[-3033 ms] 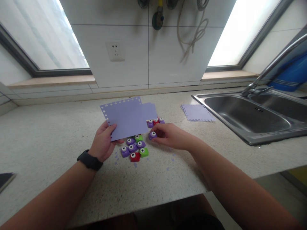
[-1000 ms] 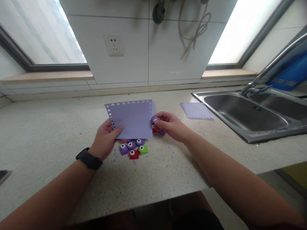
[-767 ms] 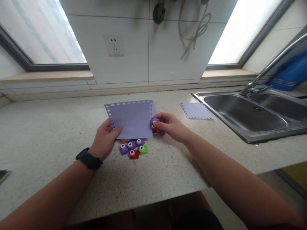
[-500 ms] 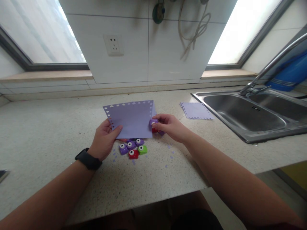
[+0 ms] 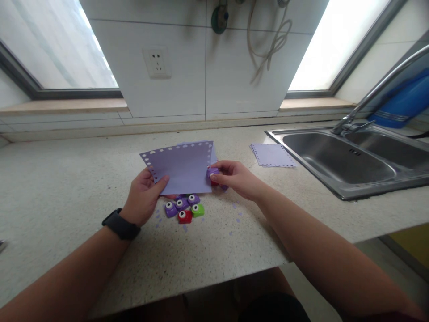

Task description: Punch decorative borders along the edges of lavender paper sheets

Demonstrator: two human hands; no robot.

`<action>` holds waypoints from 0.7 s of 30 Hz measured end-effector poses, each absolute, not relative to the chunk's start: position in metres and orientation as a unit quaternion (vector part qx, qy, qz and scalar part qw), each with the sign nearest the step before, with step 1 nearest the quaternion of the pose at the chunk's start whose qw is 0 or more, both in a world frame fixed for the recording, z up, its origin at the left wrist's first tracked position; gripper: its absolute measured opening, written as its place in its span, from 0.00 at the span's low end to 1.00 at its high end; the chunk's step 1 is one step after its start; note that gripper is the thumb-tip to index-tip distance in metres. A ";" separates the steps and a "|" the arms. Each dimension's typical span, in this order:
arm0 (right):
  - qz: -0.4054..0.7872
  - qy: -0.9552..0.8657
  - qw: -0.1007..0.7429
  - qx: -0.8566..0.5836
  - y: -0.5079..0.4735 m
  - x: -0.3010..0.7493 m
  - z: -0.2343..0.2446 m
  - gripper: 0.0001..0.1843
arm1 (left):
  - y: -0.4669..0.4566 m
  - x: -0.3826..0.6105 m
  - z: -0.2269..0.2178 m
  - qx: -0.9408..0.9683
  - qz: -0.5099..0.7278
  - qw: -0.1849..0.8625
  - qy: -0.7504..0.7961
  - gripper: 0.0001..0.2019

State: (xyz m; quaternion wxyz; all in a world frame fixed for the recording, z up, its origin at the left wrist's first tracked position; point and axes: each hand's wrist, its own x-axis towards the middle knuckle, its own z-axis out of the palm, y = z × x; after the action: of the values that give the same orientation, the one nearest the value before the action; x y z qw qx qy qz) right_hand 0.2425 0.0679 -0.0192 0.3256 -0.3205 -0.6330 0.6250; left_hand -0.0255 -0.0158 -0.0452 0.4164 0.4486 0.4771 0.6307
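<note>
Grips a flat lavender paper sheet with the left hand, closed on its lower left corner with the thumb on the front and the fingers behind. Holds it tilted and slightly bowed over the pale speckled table, with small punched shapes along the top and left edges. Wears a black watch on the left wrist.

Pinches a small purple plastic craft punch in the right hand, between thumb and fingers, at the sheet's right edge; cannot tell whether paper sits inside its slot. Covers most of a red plastic piece just below with the same hand. Hides most of another lavender paper behind the sheet.

Clustered just below the sheet's lower edge: purple plastic punches with round white buttons, a red punch and a bright green punch. Scattered nearby: tiny lavender paper scraps. Lying well to the right, near the stainless steel sink: a stack of square lavender sheets with punched edges.
</note>
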 end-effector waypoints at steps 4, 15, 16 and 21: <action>0.621 -0.636 0.319 -0.329 0.067 0.243 -0.017 0.17 | -0.015 -0.026 -0.045 0.459 0.631 0.399 0.482 0.22; 0.605 -0.666 0.312 -0.306 0.068 0.245 -0.018 0.18 | -0.015 -0.027 -0.045 0.485 0.622 0.382 0.483 0.19; 0.604 -0.663 0.315 -0.311 0.068 0.245 -0.018 0.18 | -0.015 -0.027 -0.045 0.484 0.622 0.380 0.484 0.19; 0.605 -0.658 0.311 -0.323 0.068 0.245 -0.017 0.18 | -0.015 -0.028 -0.046 0.484 0.625 0.373 0.485 0.20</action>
State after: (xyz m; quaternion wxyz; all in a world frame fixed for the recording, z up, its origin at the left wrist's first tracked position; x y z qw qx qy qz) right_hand 0.2451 0.0679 -0.0173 0.3109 -0.3232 -0.6578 0.6052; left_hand -0.0276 -0.0150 -0.0463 0.3727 0.4842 0.4852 0.6254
